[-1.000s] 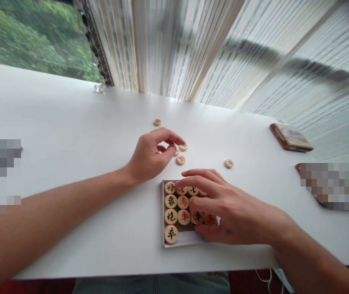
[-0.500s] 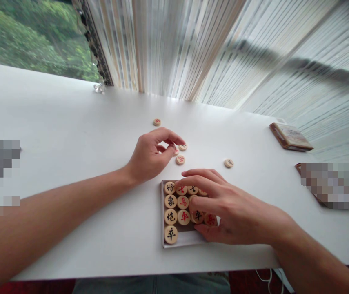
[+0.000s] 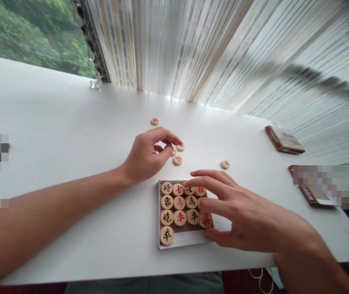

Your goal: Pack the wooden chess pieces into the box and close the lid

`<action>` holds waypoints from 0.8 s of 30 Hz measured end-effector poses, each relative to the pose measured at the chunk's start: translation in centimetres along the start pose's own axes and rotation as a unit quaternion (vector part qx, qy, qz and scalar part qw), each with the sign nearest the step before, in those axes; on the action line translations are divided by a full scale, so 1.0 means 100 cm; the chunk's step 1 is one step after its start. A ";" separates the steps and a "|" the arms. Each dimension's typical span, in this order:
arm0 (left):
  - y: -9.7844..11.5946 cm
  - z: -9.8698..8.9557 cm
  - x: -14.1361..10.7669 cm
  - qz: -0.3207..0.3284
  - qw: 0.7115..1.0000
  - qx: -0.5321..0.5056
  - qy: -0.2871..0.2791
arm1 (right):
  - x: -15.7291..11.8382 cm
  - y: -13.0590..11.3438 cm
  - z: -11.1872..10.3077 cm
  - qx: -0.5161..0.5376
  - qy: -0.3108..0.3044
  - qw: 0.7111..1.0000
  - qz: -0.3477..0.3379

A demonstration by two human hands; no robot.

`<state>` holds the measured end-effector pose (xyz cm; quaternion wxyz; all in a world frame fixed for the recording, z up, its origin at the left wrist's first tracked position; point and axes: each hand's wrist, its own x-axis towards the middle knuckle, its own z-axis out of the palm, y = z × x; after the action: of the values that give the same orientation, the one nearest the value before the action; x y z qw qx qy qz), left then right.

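Observation:
An open shallow box (image 3: 162, 248) holds rows of round wooden xiangqi pieces, with black and red characters facing up. Over the box's right side my right hand (image 3: 238, 212) spreads its fingers; they partly cover the red-marked piece (image 3: 205, 221) in the third row. Beyond the box my left hand (image 3: 150, 153) is curled, thumb and index finger closed around a partly hidden red-marked piece (image 3: 174, 151) and touching a black-marked piece (image 3: 181, 147). Just in front of these lies another red-marked piece (image 3: 177, 160).
One red-marked piece (image 3: 154, 121) lies farther back, and a black-marked piece (image 3: 225, 164) sits to the right. Two flat brown boxes (image 3: 285, 139) lie at the right of the white table (image 3: 70, 122). A small clear object (image 3: 95, 84) stands near the window.
My right hand has shifted right relative to the box, uncovering several pieces. My left hand stays at the same loose pieces. The view has shifted slightly.

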<state>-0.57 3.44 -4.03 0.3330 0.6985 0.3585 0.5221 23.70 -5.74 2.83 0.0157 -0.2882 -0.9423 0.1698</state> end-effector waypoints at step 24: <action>-0.002 0.000 0.000 0.017 1.000 0.008 0.003 | 0.003 -0.006 0.011 -0.072 0.051 0.996 0.003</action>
<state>-0.58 3.53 -4.24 0.3169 0.7055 0.3518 0.5273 22.98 -6.37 1.98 0.0426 -0.3002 -0.9490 0.0871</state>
